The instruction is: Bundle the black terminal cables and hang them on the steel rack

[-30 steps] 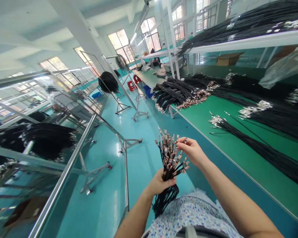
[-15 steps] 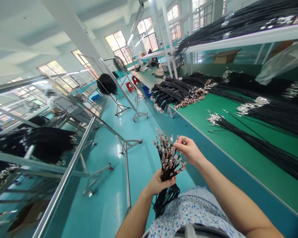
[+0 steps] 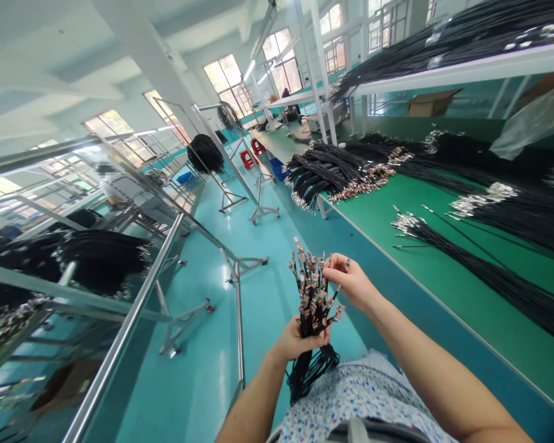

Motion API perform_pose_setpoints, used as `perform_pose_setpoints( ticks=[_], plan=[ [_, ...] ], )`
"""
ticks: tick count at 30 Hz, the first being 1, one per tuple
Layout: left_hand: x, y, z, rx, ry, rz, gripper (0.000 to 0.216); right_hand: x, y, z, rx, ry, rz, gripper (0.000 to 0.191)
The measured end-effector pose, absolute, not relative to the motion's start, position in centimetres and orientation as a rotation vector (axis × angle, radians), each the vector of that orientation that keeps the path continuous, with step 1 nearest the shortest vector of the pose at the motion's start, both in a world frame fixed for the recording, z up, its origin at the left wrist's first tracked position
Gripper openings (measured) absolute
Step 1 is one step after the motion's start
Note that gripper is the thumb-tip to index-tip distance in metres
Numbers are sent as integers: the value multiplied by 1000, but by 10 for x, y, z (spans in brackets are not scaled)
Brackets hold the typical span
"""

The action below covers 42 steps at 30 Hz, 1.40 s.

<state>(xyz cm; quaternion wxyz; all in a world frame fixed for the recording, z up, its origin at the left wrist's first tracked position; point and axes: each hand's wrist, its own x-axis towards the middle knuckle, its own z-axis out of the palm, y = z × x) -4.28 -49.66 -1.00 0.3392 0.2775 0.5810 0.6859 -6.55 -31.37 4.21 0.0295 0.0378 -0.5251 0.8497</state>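
Observation:
A thick bundle of black cables [image 3: 314,295] with silver and copper-coloured metal ends stands upright before my body. My left hand [image 3: 289,342] is wrapped around it just below the metal ends, and the loose lengths hang beneath, by the patterned cloth at my waist. At the bundle's upper right, my right hand [image 3: 353,282] pinches a single cable end between thumb and forefinger. The exact tip in that pinch is partly covered by the fingers.
On the right, a green-topped table [image 3: 373,227] carries a heap of black cables [image 3: 332,169] and a thinner cable bundle [image 3: 470,264]. A metal rack [image 3: 133,314] with hanging cables stands left. A person [image 3: 133,191] is behind it. Red stools [image 3: 248,160] are farther off.
The whole scene has shifted slightly right in my view. My right hand keeps its pinch at the bundle's upper right, moving only a little, while my left hand still grips the cables.

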Motion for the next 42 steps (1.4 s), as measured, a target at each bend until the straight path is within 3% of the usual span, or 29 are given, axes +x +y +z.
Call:
perform_pose_setpoints(
  ticks=[5, 11, 19, 29, 42],
  plan=[
    [-45, -500, -10, 746, 1511, 1804, 31, -69, -317, 46, 115, -1721, 2606, 28],
    [-45, -509, -4, 645, 1572, 1836, 35, -73, -320, 40, 53, -1470, 2953, 32],
    [-39, -512, -1, 595, 1656, 1848, 37, -75, -327, 43, 159, -1292, 3123, 28],
    [-31, -513, -2, 587, 1812, 1843, 34, -74, -334, 41, 148, -1311, 3009, 29],
    [-29, -502, -2, 580, 2044, 1720, 34, -70, -312, 39, 83, -1205, 3152, 28]
  ],
)
